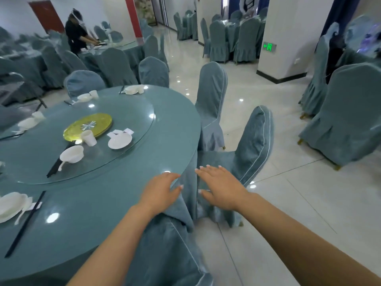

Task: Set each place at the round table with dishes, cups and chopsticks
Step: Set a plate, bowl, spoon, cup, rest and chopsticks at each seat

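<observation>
Reaching out with both arms, I am keeping my left grip (159, 190) spread flat, its fingers lying on the near right rim of the round desk (115, 205) where the cloth drops over the edge. My right grip (219, 187) is also spread, fingers straight, hovering just beside the desk above the hanging cloth and holding nothing. At the near left, a set place is lying with a white plate (10, 206) and black chopsticks (25, 222) beside it. Farther in, on the glass turntable (132, 112), a white bowl (72, 154) is sitting on more chopsticks (55, 165), with a cup (89, 137) and a small plate (120, 140) close by, near the gold centre disc (87, 125). Along the far rim, more set places are showing, one with white dishes (133, 90). Covered chairs (211, 100) are standing to the right of the desk.
</observation>
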A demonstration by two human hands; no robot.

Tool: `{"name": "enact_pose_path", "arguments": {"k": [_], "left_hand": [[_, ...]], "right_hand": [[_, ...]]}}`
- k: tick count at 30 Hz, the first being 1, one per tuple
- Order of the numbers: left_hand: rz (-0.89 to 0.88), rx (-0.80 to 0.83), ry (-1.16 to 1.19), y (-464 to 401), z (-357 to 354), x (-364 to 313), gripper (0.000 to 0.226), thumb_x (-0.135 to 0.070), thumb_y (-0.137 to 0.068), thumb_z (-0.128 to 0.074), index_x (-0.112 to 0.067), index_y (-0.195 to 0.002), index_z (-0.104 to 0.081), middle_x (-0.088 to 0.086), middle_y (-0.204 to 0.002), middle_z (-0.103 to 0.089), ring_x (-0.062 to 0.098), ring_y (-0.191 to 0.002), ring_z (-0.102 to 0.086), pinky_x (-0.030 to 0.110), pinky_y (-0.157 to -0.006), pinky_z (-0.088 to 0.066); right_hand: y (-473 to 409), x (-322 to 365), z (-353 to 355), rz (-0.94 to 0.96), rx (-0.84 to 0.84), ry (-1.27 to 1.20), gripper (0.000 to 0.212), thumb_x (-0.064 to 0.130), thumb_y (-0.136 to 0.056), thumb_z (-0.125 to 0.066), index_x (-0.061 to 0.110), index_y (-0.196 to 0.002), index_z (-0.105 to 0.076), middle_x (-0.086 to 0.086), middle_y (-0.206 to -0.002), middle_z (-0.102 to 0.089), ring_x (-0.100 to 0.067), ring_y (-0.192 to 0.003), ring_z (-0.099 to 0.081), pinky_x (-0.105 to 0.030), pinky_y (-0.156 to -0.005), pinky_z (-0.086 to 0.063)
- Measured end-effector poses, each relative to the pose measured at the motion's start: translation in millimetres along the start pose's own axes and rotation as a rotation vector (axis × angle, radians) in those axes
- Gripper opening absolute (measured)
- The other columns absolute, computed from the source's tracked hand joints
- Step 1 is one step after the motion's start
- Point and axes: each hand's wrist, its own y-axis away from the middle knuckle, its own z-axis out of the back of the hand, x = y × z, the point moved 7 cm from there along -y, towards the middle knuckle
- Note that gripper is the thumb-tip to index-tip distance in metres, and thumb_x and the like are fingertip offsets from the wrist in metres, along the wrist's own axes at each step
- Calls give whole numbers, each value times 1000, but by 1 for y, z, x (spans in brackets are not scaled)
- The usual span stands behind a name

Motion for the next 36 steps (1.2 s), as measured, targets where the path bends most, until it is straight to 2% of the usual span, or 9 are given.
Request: {"name": "enact_pose_path", "arguments": {"k": [4, 10, 23, 30, 36], "left_hand": [[19, -33, 0, -30, -8, -38, 45, -41, -94, -53, -22, -135, -52, -4, -137, -53, 17, -126, -48, 31, -106, -36], [76, -55, -23, -64, -11, -51, 47, -43, -95, -50, -23, -138, -49, -5, -137, -52, 17, -127, -47, 30, -104, -36], [315, -91, 50, -151, -29, 15, 43, -39, -96, -50, -23, -136, -51, -2, -139, -52, 20, -129, -46, 32, -106, -35], [436, -147, 82, -178, -12, 51, 41, -39, -96, -51, -23, -133, -54, -2, -138, -54, 20, -128, -47, 31, -104, -35], [518, -196, 79, -190, 4, 69, 42, -43, -93, -51, -20, -128, -59, 2, -130, -60, 23, -122, -52, 35, -103, -40]], "right_hand": [[5, -54, 19, 10, 1, -14, 65, 42, -99, -40, 20, -153, -13, -1, -160, -15, -18, -148, -12, -39, -121, -8], [-10, -102, 28, 51, 53, 0, 65, 42, -99, -40, 22, -153, -11, 0, -160, -14, -17, -148, -11, -39, -121, -8], [-119, -151, 0, 133, 138, -80, 64, 40, -98, -43, 23, -153, -14, 0, -159, -20, -16, -147, -14, -38, -121, -11], [-189, -143, -13, 229, 190, -68, 64, 40, -96, -47, 23, -152, -19, -1, -157, -26, -17, -146, -20, -38, -120, -16], [-248, -130, -4, 382, 210, -75, 62, 39, -97, -46, 21, -151, -21, -3, -157, -27, -19, -145, -22, -34, -119, -14]]}}
